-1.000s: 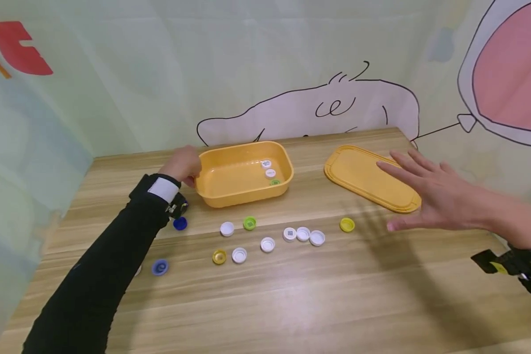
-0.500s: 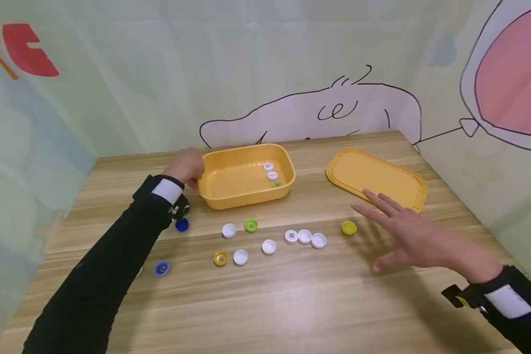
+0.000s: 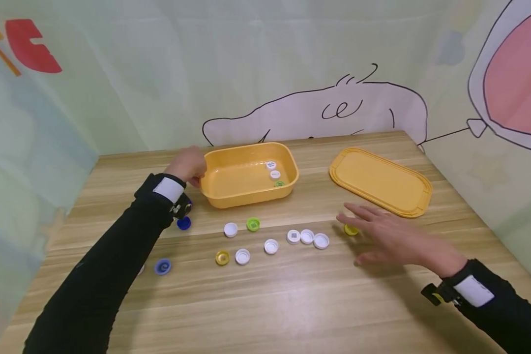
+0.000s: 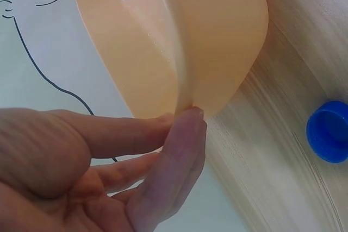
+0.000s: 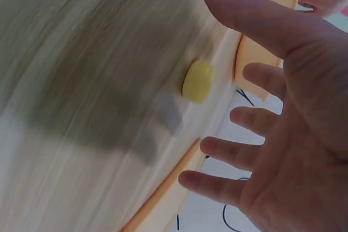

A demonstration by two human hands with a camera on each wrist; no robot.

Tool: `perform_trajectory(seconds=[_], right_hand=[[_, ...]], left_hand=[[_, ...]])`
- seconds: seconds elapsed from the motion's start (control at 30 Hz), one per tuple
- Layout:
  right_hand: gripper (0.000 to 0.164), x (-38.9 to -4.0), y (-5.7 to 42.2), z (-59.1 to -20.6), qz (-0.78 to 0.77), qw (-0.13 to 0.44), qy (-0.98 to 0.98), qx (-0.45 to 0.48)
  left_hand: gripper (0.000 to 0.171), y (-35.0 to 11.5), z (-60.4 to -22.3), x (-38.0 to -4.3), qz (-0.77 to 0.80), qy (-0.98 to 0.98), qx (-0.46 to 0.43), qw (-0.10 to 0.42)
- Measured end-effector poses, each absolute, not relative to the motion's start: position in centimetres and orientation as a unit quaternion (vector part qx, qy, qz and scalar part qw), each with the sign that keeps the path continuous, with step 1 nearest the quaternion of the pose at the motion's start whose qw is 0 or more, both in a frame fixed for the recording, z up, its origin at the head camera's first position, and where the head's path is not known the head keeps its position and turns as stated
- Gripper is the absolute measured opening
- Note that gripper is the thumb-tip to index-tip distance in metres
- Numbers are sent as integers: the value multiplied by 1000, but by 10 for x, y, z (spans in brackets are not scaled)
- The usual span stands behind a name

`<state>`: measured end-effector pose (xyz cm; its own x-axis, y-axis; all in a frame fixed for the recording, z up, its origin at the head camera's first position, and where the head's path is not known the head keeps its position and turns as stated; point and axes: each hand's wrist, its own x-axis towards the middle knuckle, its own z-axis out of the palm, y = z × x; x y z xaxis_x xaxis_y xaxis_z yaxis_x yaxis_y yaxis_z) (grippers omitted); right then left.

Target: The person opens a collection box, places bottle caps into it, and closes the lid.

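Note:
My left hand (image 3: 188, 166) pinches the left rim of a yellow-orange plastic box (image 3: 243, 199) between thumb and fingers, plain in the left wrist view. Two white bottle caps (image 3: 275, 174) and a green one (image 3: 280, 184) lie inside, at the box's right end. Over the table at the right, my right hand (image 3: 389, 241) hovers with its fingers spread and holds nothing. A yellow bottle cap (image 3: 351, 230) lies just beyond its fingertips, partly covered by them in the head view; the right wrist view shows this yellow cap (image 5: 198, 82) whole, apart from the hand.
Several white caps (image 3: 271, 246), a green cap (image 3: 253, 224) and a gold cap (image 3: 222, 257) lie scattered in front of the box. Blue caps (image 3: 162, 267) sit near the left forearm. The box's flat lid (image 3: 380, 182) rests at the back right. A printed cloth (image 3: 159, 73) hangs behind.
My right hand has moved left and down toward the yellow cap, its fingers still spread. My left hand stays on the box rim. The head view has shifted slightly.

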<state>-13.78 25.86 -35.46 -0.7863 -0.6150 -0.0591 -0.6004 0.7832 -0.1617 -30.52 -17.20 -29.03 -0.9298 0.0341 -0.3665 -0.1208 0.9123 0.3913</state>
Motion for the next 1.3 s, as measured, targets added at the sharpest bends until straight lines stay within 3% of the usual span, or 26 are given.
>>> perform_trajectory(seconds=[0.17, 0.37, 0.5, 1.0, 1.3], right_hand=[[87, -142, 247, -356, -70, 64, 942, -322], [57, -149, 237, -362, -82, 63, 943, -315], [46, -152, 233, -367, -95, 54, 943, -315], [29, -158, 227, -369, -120, 37, 948, -293], [35, -166, 223, -352, -107, 23, 939, -326]], left_hand=[[14, -173, -291, -305, 207, 960, -23, 185], [13, -173, -291, -303, 203, 963, -15, 177], [14, -172, -291, -303, 197, 964, -17, 175], [13, -174, -291, -303, 201, 964, -21, 174], [15, -176, -295, -305, 212, 962, -33, 172]])
